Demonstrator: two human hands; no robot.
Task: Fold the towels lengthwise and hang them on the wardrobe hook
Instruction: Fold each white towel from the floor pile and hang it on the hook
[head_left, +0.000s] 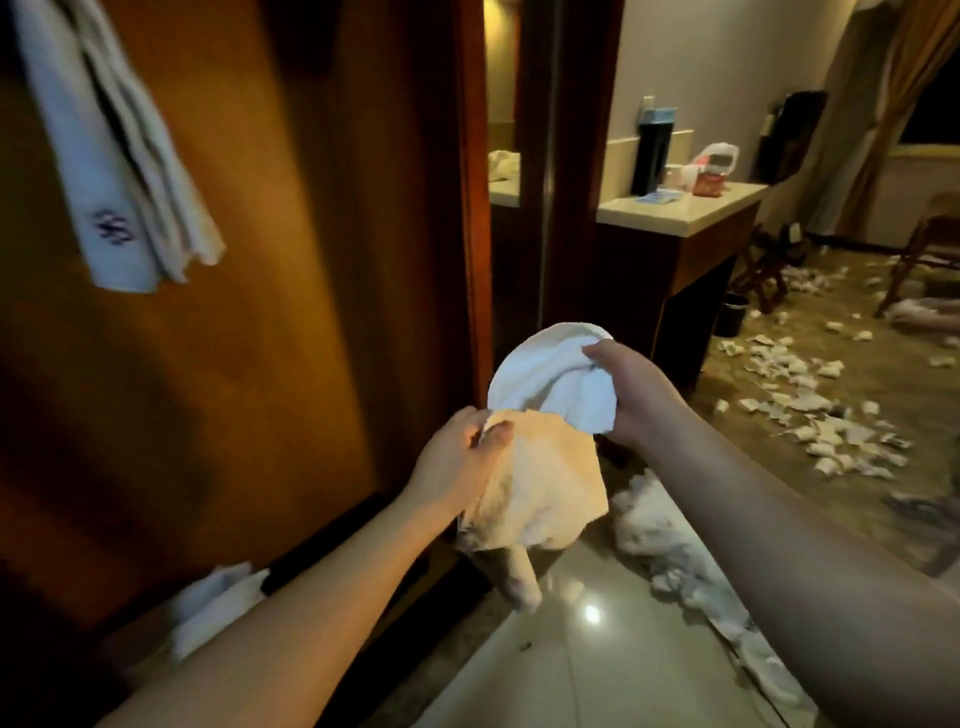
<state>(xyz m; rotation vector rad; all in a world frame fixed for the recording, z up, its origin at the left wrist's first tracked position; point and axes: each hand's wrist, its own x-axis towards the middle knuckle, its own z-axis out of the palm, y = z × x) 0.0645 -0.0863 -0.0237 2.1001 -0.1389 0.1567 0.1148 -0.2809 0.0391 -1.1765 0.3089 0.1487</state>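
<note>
Both bare hands grip one crumpled white cotton towel in mid-air before the brown wooden wardrobe door: left hand pinching the near edge, right hand clutching the far edge. Two folded white towels hang far left on that door.

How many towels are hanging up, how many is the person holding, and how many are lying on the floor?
Hanging on the wardrobe door: 2, one with a blue mark and a cream one.
Held: 1, the towel gripped by the left hand and the right hand.
On the floor: 2 white heaps, one by the wardrobe, one on the tiles; I can't tell how many towels each holds.
Total: 5.
</note>
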